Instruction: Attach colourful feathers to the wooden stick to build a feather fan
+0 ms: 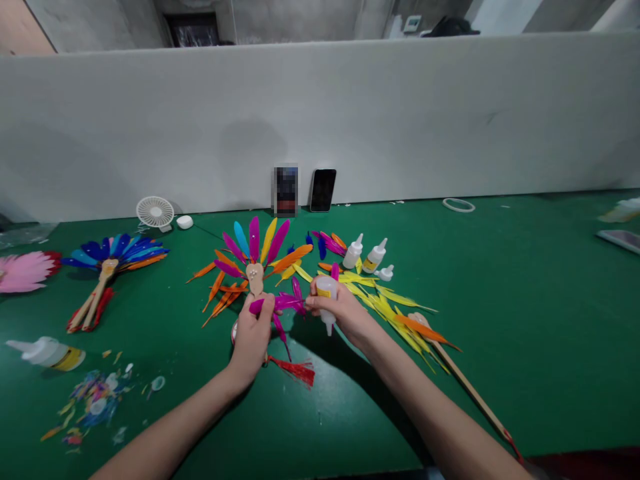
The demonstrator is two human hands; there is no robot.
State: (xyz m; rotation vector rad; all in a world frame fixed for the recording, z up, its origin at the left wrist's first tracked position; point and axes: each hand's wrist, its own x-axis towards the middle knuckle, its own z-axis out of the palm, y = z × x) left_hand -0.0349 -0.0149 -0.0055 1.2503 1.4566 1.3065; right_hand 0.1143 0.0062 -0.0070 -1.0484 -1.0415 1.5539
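Observation:
My left hand [251, 337] pinches a magenta feather [285, 303] between thumb and fingers. Just beyond it is a wooden fan handle [255, 280] with glue dabs on its head, ringed by magenta, blue, yellow and orange feathers [254, 239]; whether my left hand also grips this handle is hidden. My right hand [347, 312] is closed around a white glue bottle [327, 291], turned nozzle down. Its thumb and fingertip meet near the feather's thin end; I cannot tell whether they touch it. A red tassel [297, 372] lies below my left hand.
Loose yellow feathers [383, 307] and a second wooden handle [467, 380] lie right. Two glue bottles [353, 252] stand behind. A blue-feathered fan [107, 267], another glue bottle [53, 355] and scraps [97, 400] are left. A small fan [155, 212] and a phone [323, 190] sit by the partition.

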